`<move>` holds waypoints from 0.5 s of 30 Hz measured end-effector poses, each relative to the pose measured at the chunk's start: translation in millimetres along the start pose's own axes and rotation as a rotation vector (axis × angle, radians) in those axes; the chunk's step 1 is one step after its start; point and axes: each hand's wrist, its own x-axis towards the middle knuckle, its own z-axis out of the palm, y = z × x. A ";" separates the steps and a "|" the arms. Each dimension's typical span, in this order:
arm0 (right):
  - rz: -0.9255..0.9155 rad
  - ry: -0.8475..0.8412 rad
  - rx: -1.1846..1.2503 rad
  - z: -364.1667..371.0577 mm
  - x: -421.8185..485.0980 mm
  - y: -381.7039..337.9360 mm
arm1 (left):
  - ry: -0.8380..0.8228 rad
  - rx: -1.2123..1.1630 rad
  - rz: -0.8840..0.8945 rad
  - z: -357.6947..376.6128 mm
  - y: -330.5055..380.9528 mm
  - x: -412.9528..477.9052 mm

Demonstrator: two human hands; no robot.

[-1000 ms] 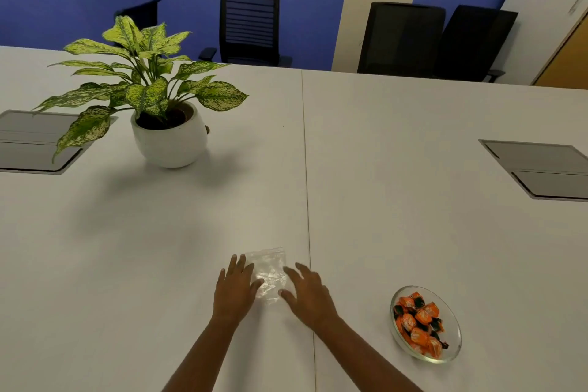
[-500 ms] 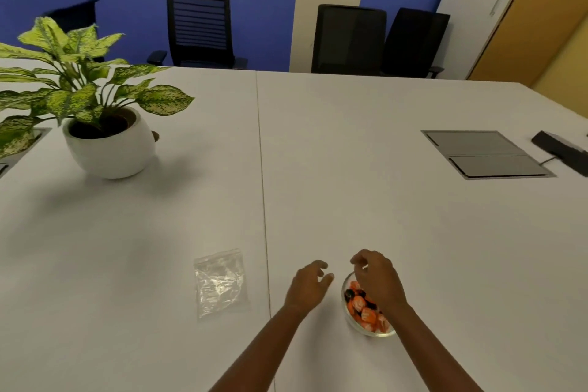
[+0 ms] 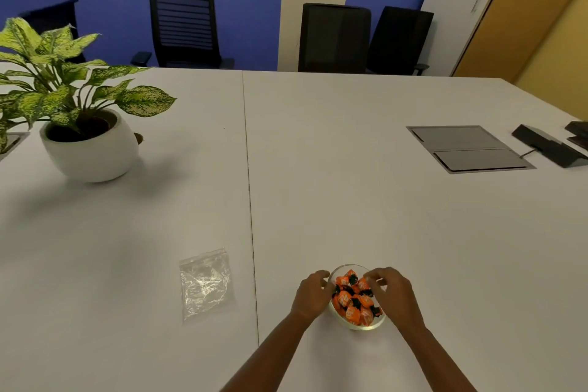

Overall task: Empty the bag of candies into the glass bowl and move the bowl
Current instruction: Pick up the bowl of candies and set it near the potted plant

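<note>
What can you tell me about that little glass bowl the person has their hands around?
The glass bowl is small, round and shallow, of clear glass with a greenish rim. It sits upright on the white table, just right of the table's seam and near its front edge. It is heaped with candies in orange and black wrappers. The left hand cups its left side and the right hand its right, fingers curled at the rim. An empty clear bag lies apart, to its left.

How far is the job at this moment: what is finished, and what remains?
Done: the bag lies flat and empty on the table; the candies fill the glass bowl. In hand: left hand and right hand cup the bowl's sides. Left: moving it.
</note>
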 end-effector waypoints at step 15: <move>0.501 0.203 1.014 55.9 -19.8 36.6 | 0.161 -0.818 -0.156 46.2 -15.0 2.7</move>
